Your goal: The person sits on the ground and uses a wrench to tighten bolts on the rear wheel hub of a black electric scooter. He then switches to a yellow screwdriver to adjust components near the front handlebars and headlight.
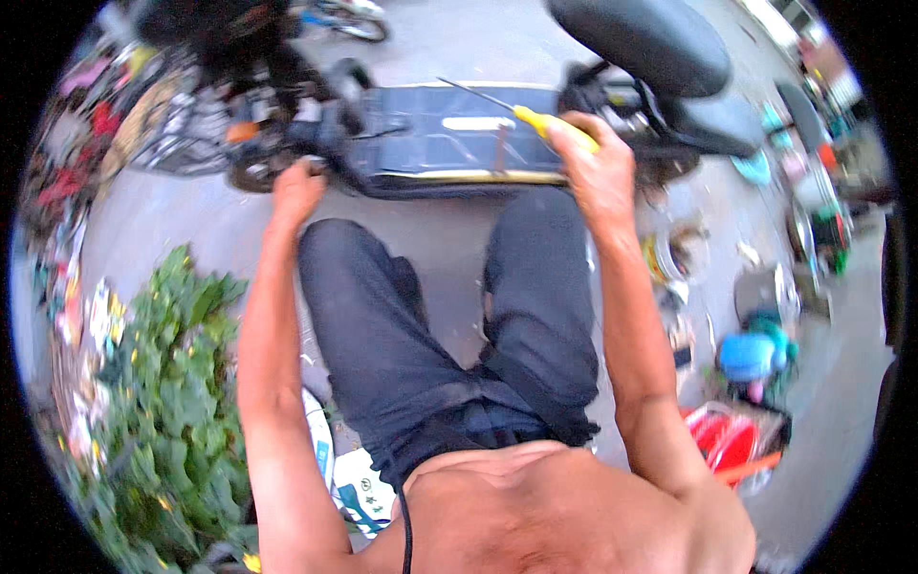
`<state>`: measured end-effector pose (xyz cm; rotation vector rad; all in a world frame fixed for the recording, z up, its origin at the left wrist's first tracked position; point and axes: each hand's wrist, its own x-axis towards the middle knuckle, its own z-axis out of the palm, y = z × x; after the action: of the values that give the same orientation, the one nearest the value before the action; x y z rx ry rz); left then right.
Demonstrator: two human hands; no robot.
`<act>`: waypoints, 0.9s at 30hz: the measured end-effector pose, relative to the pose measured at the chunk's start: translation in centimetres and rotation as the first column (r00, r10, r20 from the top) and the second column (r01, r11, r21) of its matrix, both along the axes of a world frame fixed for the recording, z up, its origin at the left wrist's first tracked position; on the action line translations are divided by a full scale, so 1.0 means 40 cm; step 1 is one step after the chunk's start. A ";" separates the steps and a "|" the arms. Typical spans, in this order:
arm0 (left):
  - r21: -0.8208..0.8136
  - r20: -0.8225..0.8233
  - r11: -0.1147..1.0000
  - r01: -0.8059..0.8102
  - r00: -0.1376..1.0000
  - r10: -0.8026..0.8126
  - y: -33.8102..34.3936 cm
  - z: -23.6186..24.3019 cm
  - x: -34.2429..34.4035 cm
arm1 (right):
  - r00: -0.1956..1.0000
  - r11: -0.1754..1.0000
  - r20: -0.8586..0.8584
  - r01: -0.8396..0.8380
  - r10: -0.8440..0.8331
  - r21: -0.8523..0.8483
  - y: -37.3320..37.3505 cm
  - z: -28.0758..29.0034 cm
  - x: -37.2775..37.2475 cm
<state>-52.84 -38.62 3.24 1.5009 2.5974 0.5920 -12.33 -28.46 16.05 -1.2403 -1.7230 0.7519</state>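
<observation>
In my right hand [601,170] is a screwdriver [540,122] with a yellow handle and a long thin shaft. Its tip points left and away from me, above the scooter's flat dark footboard [430,139]. My left hand [299,189] is closed beside the scooter's front wheel [251,175]; what its fingers hold, if anything, is hidden. The electric scooter stands sideways across my knees, front end to the left. Its black seat [660,48] rises at the far right. An orange reflector or lamp [243,132] shows near the front wheel.
Leafy green plants [182,383] grow at my left. Mixed clutter lies along the far left edge. To my right are a bucket [669,253], a blue container [746,356] and a red object [722,440]. Part of a blue bike [344,17] stands beyond the scooter.
</observation>
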 end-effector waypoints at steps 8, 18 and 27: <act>0.184 0.126 0.966 -0.183 0.979 0.162 -0.102 0.047 0.012 | 0.992 0.986 -0.050 -0.121 0.116 -0.118 -0.065 0.019 -0.111; 0.435 0.287 0.805 -0.404 0.909 0.301 -0.130 0.099 -0.048 | 0.989 0.991 -0.068 -0.132 0.130 -0.031 -0.063 -0.185 -0.287; 0.604 0.340 0.649 -0.463 0.886 0.315 -0.087 0.158 -0.175 | 0.988 0.985 -0.103 -0.128 0.116 -0.113 -0.042 -0.203 -0.326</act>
<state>-59.83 -42.08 9.55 0.8514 2.6653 1.8011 -25.38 -30.14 7.93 -1.1655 -1.7077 0.9840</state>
